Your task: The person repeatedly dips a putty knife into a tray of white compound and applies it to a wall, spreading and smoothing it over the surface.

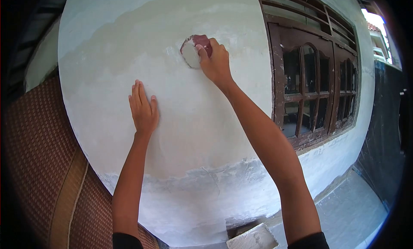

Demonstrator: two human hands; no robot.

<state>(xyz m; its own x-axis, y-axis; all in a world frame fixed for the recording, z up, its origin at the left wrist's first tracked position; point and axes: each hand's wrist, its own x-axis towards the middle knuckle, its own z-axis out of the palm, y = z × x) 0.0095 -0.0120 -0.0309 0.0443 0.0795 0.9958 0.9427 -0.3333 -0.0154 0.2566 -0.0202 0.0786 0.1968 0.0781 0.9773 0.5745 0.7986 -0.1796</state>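
Note:
My right hand [216, 64] grips a dark red putty scraper [202, 41] against the upper part of the plastered wall [189, 120]. Pale putty coats the scraper's broad left side, and my thumb presses on it. Lower and to the left, my left hand [144, 111] lies flat on the wall with its fingers stretched upward, holding nothing. Around the scraper the wall is smeared whitish, with a darker greenish-beige patch above and to the left.
A brown wooden window [309, 77] with glass panes is set in the wall at right. On the floor stands a whitish, putty-stained tray [253, 238]. Brown woven panels [41, 150] line the left side. A dark panel [385, 120] stands at far right.

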